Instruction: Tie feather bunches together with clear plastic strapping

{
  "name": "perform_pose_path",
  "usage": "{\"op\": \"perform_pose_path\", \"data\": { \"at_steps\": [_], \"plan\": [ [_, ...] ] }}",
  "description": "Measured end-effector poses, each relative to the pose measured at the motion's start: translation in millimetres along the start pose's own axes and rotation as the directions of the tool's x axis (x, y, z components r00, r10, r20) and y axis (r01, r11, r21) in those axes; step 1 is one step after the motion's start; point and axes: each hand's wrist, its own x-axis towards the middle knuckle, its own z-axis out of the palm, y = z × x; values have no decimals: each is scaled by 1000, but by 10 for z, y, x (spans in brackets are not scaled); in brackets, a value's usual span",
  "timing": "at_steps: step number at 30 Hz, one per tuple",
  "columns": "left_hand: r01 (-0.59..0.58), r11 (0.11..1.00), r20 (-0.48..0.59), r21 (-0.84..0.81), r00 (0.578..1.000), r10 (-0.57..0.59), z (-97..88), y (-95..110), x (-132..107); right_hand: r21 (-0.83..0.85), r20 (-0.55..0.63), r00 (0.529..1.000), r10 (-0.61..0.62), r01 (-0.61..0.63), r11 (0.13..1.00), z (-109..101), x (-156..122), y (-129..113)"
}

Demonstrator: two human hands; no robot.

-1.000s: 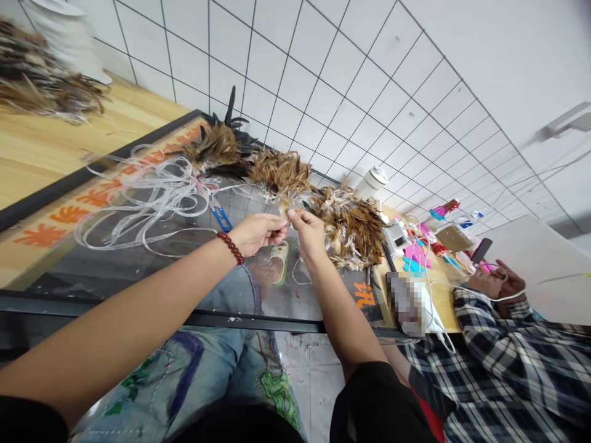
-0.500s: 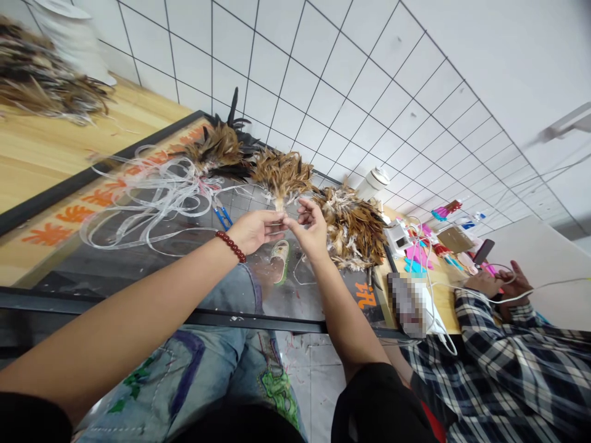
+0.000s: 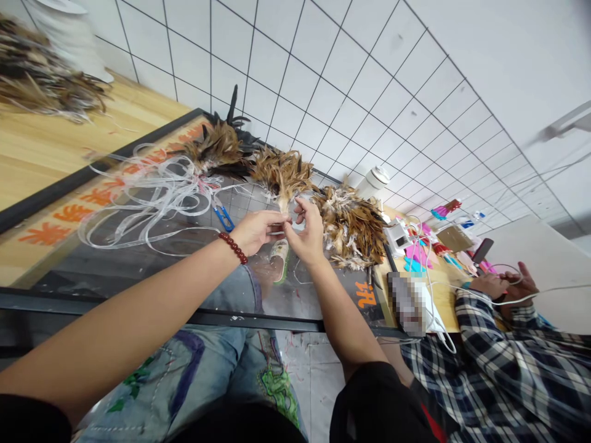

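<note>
My left hand [image 3: 258, 232], with a red bead bracelet [image 3: 233, 247] at the wrist, pinches thumb against fingers. Its fingertips meet those of my right hand [image 3: 305, 237], which is also closed in a pinch. Between them a pale, fluffy feather [image 3: 285, 205] stands up, its lower end hidden by the fingers. Just beyond lies a bunch of brown feathers [image 3: 282, 172]. A larger feather pile [image 3: 353, 227] is right of my right hand. To the left are blue-handled thread snips [image 3: 225, 218] and a loose heap of translucent white ribbon [image 3: 152, 197].
The dark glass tabletop [image 3: 115, 271] has a black frame. Dark and brown feathers [image 3: 217, 144] lie at its back. At far left are a feather heap [image 3: 41, 74] and a white spool [image 3: 69, 40]. A co-worker in a checked shirt [image 3: 494, 351] sits right, near cables and a white jar [image 3: 373, 183].
My joined fingertips have shifted slightly right and nearer to me, the pale feather moving right with them. The co-worker's hands have moved a little to the right. The feather piles stay put.
</note>
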Motion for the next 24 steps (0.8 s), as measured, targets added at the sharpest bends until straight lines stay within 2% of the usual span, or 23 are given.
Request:
{"op": "perform_pose_path", "data": {
  "at_steps": [2,3,4,6,8,10,13,16,19,22,24],
  "plan": [
    [-18,1000,-16,-4,1000,18,-2,-2,0,145,26,997,79,-82,986,3,18,23],
    [-25,1000,-24,-1,999,25,-1,3,-3,251,70,986,148,-161,954,-1,32,44],
    [-26,1000,-25,16,999,27,0,10,-7,364,137,964,230,-265,893,-11,48,69],
    [8,996,1,85,1000,-8,2,27,-19,539,306,880,363,-474,696,-46,76,117],
    [79,983,54,164,995,-89,0,39,-28,603,453,797,399,-604,521,-94,92,142],
    [139,971,109,193,981,-162,-10,42,-31,614,539,755,375,-656,438,-135,95,137],
    [182,962,180,202,959,-219,-34,41,-24,620,574,732,366,-681,388,-150,91,109],
    [206,960,244,189,937,-250,-61,43,-11,648,521,728,445,-677,349,-112,91,114],
    [253,956,301,146,909,-287,-83,52,5,659,505,697,509,-692,294,-75,93,148],
    [286,949,315,130,896,-313,-106,66,18,665,516,691,506,-695,273,-65,91,170],
    [274,952,301,133,904,-302,-119,75,20,657,518,695,499,-696,288,-63,84,174]
  ]
}}
